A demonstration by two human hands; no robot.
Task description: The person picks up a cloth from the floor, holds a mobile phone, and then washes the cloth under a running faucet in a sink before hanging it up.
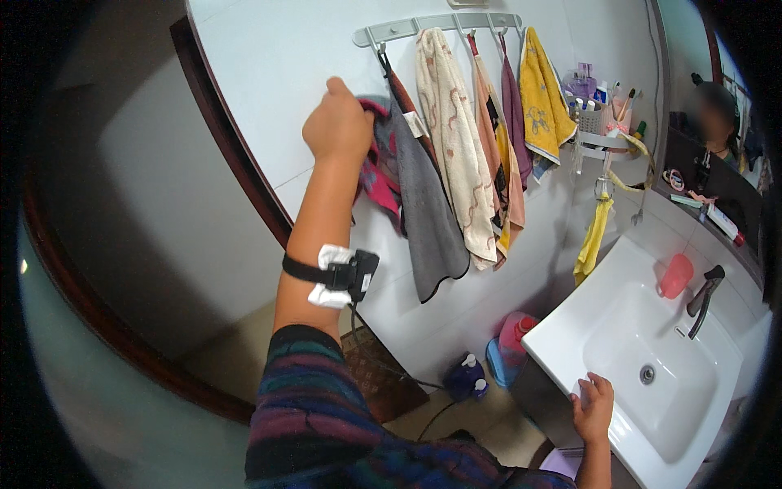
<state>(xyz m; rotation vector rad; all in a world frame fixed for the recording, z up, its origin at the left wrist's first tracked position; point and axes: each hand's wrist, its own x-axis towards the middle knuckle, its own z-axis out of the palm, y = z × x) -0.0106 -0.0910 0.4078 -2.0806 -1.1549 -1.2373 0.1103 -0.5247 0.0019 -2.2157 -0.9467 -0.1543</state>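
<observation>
My left hand [336, 126] is raised to the wall, its fingers closed on a pink and grey patterned towel [380, 191]. The hand itself hides the towel's top. Right beside it a grey towel [428, 220] hangs from the rack [440, 27]. Further right hang a cream towel [458, 130], a peach one [491, 155], a purple one [513, 114] and a yellow one [547, 106]. My right hand [595, 406] is by the front rim of the white sink [562, 326], fingers apart and holding nothing.
A dark door frame [232, 147] stands on the left. A pink cup [676, 275] sits by the dark faucet [705, 300]. Toothbrushes and bottles fill a corner shelf [607, 140], with a yellow cloth [594, 236] below. Blue pump bottles [466, 377] stand on the floor. A cable runs from my left forearm.
</observation>
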